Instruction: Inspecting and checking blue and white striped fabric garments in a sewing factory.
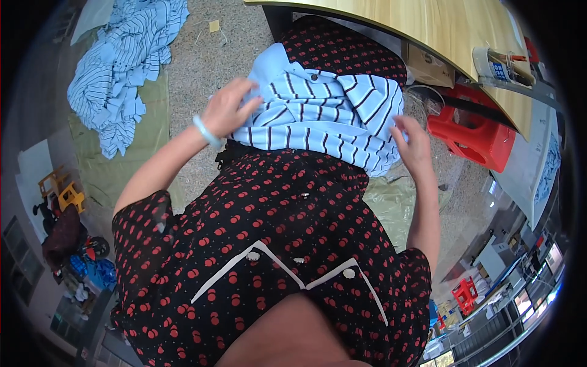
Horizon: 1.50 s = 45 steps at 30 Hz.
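A light-blue striped knit garment (306,113) with dark stripes lies bunched over my lap. A plain blue part and a dark button show at its far edge. At the garment's left edge is my left hand (231,107), its fingers and thumb apart, with a pale bangle (206,131) on the wrist. My right hand (413,145) is beside the right edge, thumb and fingers apart and loosely curved. Nothing shows in either hand; whether the fingertips touch the cloth is hard to tell.
A wooden table (391,18) spans the far right, a container of tools (502,66) at its edge. Below stand a red stool (474,131) and a cardboard box (428,64). Left on the floor, a heap of striped blue garments (116,85) lies partly on a greenish sheet (156,113).
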Available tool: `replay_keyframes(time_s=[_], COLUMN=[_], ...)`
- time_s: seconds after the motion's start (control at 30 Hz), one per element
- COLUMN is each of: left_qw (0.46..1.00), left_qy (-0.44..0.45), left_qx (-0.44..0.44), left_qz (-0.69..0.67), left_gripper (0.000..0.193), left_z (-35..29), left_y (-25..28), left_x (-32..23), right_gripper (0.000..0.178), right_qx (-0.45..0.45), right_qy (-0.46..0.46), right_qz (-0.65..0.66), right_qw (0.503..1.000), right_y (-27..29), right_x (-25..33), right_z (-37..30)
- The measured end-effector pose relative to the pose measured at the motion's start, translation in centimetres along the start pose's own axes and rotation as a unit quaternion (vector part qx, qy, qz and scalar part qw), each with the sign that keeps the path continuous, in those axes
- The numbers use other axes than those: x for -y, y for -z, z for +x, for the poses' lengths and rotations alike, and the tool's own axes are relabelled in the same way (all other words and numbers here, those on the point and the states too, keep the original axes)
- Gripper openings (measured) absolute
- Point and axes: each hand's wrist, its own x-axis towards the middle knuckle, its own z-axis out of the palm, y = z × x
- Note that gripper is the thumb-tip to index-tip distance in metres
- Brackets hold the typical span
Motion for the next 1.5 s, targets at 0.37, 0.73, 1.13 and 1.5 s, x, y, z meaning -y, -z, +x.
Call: replay_keyframes(time_s=[0.37,0.73,1.13,1.5], left_qw=[0.977,0.929,0.954,0.973], left_qy=[-0.161,-0.177,-0.082,-0.156], left_qx=[-0.062,-0.311,-0.286,-0.167], left_qz=[0.123,0.093,-0.028,0.007], left_gripper=[0.010,0.023,0.015,0.014], left_z=[8.1,1.7,1.8,-3.3], left_y=[-1.8,2.0,-1.0,-3.0], left_x=[1.2,2.4,5.0,3.7], right_gripper=[0.022,0.015,0.009,0.015], right_qx=[-0.011,0.067,0.094,0.296], right_qy=[0.065,0.012,0.303,0.304], right_qz=[-0.126,0.155,-0.022,-0.008], right_qw=[0.990,0.986,0.948,0.906], right_y=[-4.4,-1.5,-12.8,-13.4], right_x=[2.1,7.4,13.4,14.6], right_z=[3.5,5.8,7.7,5.2])
